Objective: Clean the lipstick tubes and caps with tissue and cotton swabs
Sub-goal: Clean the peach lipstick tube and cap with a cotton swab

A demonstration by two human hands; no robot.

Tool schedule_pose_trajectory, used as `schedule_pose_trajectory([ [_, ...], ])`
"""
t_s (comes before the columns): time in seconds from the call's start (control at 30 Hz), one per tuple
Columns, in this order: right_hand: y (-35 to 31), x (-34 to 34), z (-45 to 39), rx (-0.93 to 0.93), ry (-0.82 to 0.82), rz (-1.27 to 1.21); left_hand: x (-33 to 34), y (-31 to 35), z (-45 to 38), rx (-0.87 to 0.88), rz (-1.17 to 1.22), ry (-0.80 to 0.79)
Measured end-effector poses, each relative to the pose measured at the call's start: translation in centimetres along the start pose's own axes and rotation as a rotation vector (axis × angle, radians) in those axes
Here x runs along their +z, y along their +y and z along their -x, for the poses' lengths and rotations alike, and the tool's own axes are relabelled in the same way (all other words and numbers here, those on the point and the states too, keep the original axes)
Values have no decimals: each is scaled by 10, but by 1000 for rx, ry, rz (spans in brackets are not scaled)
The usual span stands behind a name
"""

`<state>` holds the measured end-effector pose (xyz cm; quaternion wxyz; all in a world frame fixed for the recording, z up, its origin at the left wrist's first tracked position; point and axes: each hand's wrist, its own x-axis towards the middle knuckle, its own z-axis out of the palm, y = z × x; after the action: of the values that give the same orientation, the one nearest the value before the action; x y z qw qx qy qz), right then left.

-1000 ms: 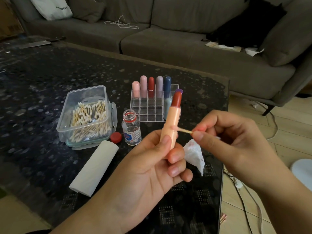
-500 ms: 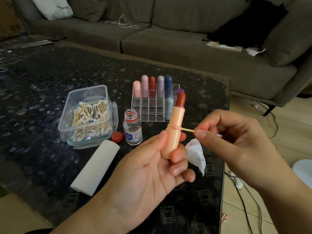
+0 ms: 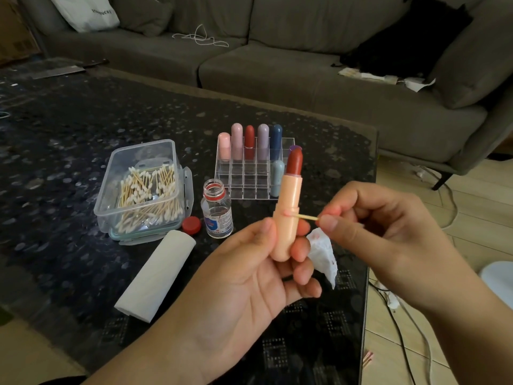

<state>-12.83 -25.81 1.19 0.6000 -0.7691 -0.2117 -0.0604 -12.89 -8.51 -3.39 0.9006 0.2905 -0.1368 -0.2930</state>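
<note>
Peach lipstick tube | upright, bullet up | left hand grips

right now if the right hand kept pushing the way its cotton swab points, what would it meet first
The right hand points its cotton swab leftward, with the tip already on the peach lipstick tube at its seam. The left hand grips that tube, its thumb just beyond, though depth is unclear.

Dim, soft daylight from the right; sharp centre, wide-angle bowing at edges.
</note>
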Motion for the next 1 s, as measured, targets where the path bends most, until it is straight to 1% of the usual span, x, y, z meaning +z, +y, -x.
schedule_pose_trajectory([
  [0.1,0,-1,0,-9,38,1,0,0,1,-13,48,-8],
  [0.23,2,1,1,0,-4,-1,4,2,3,-46,86,-36],
  [0.37,2,1,0,3,-6,9,8,3,5,-13,23,-1],
  [0.5,1,4,1,8,-38,7,8,3,5,-5,39,7],
  [0.6,1,2,0,15,-22,21,6,4,5,10,36,8],
  [0.77,5,6,-1,65,-59,-65,2,0,1,30,-26,17],
  [1.0,2,0,0,38,-15,52,3,2,4,18,4,18],
])
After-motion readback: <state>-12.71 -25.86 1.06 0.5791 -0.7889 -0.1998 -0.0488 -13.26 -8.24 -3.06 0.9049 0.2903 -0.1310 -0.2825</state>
